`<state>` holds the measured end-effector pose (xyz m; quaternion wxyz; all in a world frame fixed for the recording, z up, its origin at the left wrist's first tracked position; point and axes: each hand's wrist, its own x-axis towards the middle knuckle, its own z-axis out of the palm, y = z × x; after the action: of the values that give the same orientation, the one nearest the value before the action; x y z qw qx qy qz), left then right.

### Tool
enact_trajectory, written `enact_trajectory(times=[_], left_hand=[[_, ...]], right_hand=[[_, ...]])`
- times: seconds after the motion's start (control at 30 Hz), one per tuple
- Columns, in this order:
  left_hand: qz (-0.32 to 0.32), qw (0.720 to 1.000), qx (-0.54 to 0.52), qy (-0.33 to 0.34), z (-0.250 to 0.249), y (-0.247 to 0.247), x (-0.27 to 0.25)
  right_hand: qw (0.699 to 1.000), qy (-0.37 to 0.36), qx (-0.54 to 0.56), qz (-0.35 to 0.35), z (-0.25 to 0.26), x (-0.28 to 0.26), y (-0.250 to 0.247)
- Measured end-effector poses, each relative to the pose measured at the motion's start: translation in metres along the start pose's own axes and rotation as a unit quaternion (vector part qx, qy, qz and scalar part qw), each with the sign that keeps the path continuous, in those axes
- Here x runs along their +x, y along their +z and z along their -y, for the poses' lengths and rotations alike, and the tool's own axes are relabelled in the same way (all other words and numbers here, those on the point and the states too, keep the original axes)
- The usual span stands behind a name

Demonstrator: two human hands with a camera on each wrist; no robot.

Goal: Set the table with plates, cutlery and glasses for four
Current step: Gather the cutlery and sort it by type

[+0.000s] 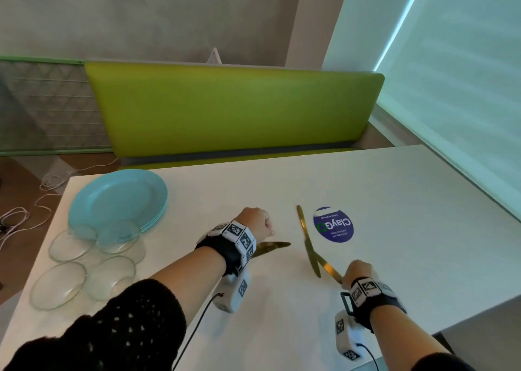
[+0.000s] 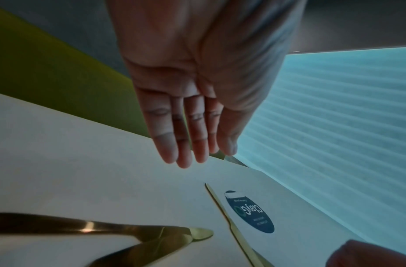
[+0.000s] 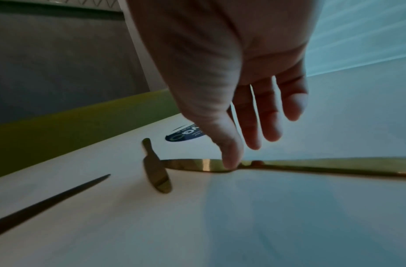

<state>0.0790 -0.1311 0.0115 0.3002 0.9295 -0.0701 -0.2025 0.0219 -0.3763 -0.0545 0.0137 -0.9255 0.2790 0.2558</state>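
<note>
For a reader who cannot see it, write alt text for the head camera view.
Two hands work over a white table: the right hand touches a gold knife crossing a second one, while the left hand hovers above other gold cutlery. Stacked blue plates and four glass bowls sit at left.

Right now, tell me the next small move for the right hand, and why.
Probably close the right hand on the gold knife under its thumb and lift it off the crossing knife. The fingers are open, the thumb tip only touches the blade, and the stacked plates are still undealt.
</note>
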Motion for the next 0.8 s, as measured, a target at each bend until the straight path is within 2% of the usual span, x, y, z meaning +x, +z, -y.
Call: enact_trajectory(times=[0.07, 0.3, 0.43, 0.8], left_hand=[[0.001, 1.0, -0.008, -0.004, -0.008, 0.005, 0.011], [0.008, 1.0, -0.008, -0.007, -0.023, 0.018, 0.027], [0.008, 1.0, -0.009, -0.007, -0.023, 0.018, 0.029], [0.016, 1.0, -0.016, -0.004, -0.019, 0.015, 0.022]], right_hand=[[0.999, -0.002, -0.032, 0.007, -0.006, 0.009, 0.002], [1.0, -0.012, -0.028, -0.003, -0.012, 0.024, 0.004], [0.999, -0.018, -0.017, 0.02, -0.012, 0.021, 0.001], [1.0, -0.009, 0.024, -0.006, -0.019, 0.013, -0.002]])
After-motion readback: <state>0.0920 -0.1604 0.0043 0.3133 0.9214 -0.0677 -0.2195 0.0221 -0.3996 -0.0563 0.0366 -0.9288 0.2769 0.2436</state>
